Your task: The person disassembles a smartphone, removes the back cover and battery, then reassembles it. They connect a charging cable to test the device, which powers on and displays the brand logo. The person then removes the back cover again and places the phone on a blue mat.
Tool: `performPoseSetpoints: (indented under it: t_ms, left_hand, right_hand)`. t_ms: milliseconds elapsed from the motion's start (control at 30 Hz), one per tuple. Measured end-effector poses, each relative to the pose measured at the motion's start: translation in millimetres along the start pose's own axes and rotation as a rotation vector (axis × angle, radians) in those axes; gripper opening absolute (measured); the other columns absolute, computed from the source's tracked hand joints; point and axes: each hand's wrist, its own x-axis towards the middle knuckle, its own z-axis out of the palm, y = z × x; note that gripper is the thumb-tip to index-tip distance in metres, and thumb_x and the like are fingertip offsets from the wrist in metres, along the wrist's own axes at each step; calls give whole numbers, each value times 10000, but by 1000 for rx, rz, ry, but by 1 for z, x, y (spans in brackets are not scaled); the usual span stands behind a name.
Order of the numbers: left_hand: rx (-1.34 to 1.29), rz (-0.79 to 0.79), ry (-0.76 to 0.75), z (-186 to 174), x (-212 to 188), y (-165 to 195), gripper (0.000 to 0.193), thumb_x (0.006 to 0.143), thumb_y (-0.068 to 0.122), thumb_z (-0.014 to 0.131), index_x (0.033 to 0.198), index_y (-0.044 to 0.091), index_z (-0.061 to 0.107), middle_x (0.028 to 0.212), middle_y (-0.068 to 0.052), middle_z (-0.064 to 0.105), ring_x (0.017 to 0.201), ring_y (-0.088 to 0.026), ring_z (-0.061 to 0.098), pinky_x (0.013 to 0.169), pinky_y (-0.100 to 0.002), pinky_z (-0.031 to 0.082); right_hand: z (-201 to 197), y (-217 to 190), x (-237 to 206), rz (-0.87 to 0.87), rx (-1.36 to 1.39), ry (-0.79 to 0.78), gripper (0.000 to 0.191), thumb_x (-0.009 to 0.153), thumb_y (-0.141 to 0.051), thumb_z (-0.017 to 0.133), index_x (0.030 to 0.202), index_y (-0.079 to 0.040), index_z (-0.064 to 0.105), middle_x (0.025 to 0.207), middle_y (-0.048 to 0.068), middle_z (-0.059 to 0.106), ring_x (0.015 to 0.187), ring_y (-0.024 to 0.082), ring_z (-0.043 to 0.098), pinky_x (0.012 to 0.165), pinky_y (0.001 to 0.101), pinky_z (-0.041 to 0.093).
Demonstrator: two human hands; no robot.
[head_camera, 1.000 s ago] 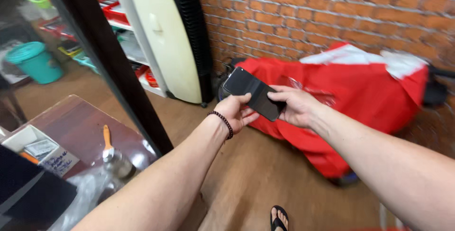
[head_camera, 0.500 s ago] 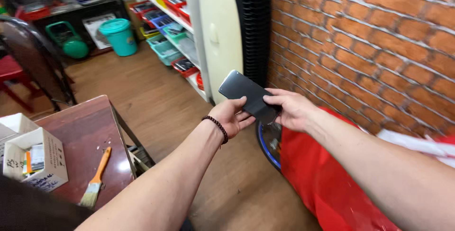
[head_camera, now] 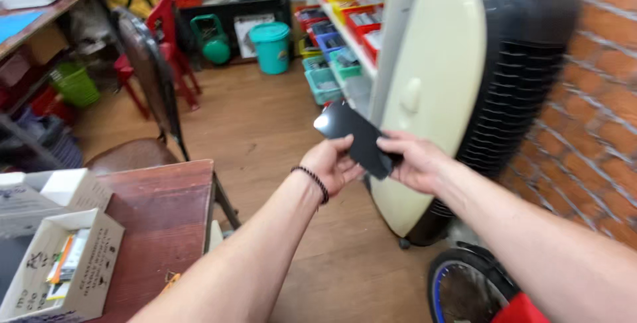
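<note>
A flat black rectangular panel (head_camera: 350, 136), glossy like a phone or screen, is held out in front of me by both hands. My left hand (head_camera: 337, 164), with a black bead bracelet at the wrist, grips its lower left edge. My right hand (head_camera: 413, 158) clasps its right end from behind. The panel tilts up toward the left, over the wooden floor and in front of a cream and black air cooler (head_camera: 464, 77).
A dark wooden table (head_camera: 166, 223) at lower left carries open cardboard boxes (head_camera: 66, 270). A chair (head_camera: 142, 84) stands behind it. Shelves with coloured bins (head_camera: 338, 38), a teal bucket (head_camera: 273, 46), a brick wall (head_camera: 597, 97) and a bicycle wheel (head_camera: 464, 290) surround me.
My view has swung left and up from the red bag to the cooler and shelves. Both hands keep hold of the black panel throughout.
</note>
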Motion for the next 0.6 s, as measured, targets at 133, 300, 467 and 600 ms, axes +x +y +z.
performPoseSetpoints:
  t_ms: [133,300,467,600]
  left_hand:
    - [-44,49,61,-33,33,63,279,992,227,585,1255,140,619,1211,-26,675,1126,-199,652,972,-414,532]
    - [-106,142,139,-62,68,144,279,991,213,592,1249,106,602,1210,-69,650,1146,-235,639,1014,-447,522]
    - [-187,237,291,-105,105,223,267,991,182,604,1228,63,588,1229,-103,637,1158,-262,658,1064,-471,535]
    - [-214,282,353,-145,148,281,253,990,192,597,1220,86,593,1236,-73,625,1155,-243,640,1051,-466,519]
  right_hand:
    - [29,-17,86,34,11,-16,450,940,-80,605,1390,-88,594,1211,76,689,1067,193,685,918,387,578]
    - [69,-45,189,89,-27,-130,450,943,-90,615,1392,-99,586,1220,59,686,1077,180,687,915,379,580]
    - [113,-61,305,157,-64,-223,457,936,-108,619,1392,-117,595,1224,36,688,1078,165,693,916,376,580]
    - [139,-63,405,191,-97,-353,442,948,-116,606,1390,-109,598,1208,47,693,1072,183,682,909,394,577]
